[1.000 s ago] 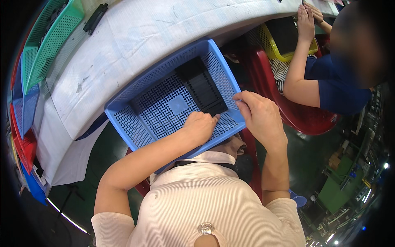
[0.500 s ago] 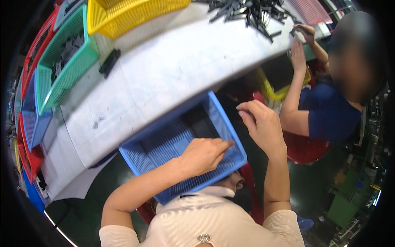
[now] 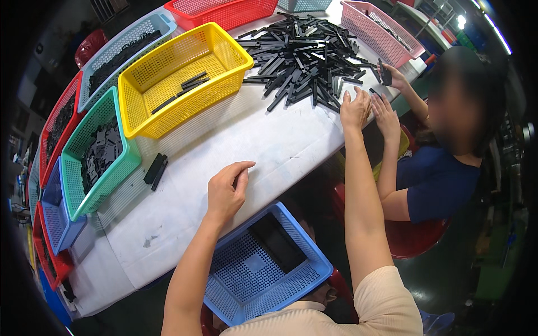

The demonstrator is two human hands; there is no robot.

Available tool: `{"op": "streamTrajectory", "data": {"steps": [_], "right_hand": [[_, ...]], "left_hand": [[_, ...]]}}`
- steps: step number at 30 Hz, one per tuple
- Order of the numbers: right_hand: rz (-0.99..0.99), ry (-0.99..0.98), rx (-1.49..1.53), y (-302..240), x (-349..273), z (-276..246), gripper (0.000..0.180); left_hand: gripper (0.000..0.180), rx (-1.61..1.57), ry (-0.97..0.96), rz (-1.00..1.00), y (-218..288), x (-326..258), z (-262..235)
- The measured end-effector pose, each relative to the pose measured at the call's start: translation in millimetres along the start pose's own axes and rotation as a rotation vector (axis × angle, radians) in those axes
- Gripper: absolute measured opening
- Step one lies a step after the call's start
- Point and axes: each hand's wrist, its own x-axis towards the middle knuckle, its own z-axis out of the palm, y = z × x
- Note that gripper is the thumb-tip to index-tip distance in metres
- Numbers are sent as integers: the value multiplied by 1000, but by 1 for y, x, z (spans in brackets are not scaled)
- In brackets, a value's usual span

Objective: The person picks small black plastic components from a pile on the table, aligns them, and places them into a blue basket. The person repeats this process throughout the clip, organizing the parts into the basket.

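Note:
My left hand [image 3: 227, 191] hovers over the white table near its front edge, thumb and forefinger apart and nothing between them. My right hand [image 3: 355, 110] reaches far across to the right edge of a heap of black strips [image 3: 308, 56], its fingers apart. A co-worker's hand [image 3: 386, 115] is right beside it. On my lap rests a blue basket [image 3: 246, 302], with flat black pieces [image 3: 277, 241] side by side against its far right wall. Two black pieces [image 3: 156, 169] lie on the table to the left.
A yellow basket [image 3: 224, 84] with a few black strips stands behind my left hand. Green [image 3: 131, 157], red and blue baskets line the table's left side. A pink basket [image 3: 386, 50] is at the far right. The co-worker [image 3: 437, 179] sits close at my right.
My right hand has gone forward from beside the blue basket to the strip heap. My left hand has moved from above the basket to over the table. The view has shifted too.

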Motion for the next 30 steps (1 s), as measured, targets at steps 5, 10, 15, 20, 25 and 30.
{"op": "streamTrajectory", "data": {"steps": [5, 10, 15, 20, 25, 30], "right_hand": [[25, -217, -48, 0, 4, -3, 56], [-35, -215, 10, -23, -42, 0, 51], [-107, -277, 96, -66, -84, -18, 46], [-176, -342, 258, -109, -141, -22, 46], [-176, -491, 653, -127, -163, -48, 39], [-61, -502, 621, -101, -135, -77, 27]], "left_hand": [[17, -26, 29, 34, -2, -1, 0], [17, 1, 26, 53, -2, 0, 3], [16, 6, 31, 72, 0, 1, 3], [17, -33, 95, 10, -1, -1, 1], [19, -13, 246, 6, -4, -2, -4], [19, 113, 253, 78, -3, 14, 1]]}}
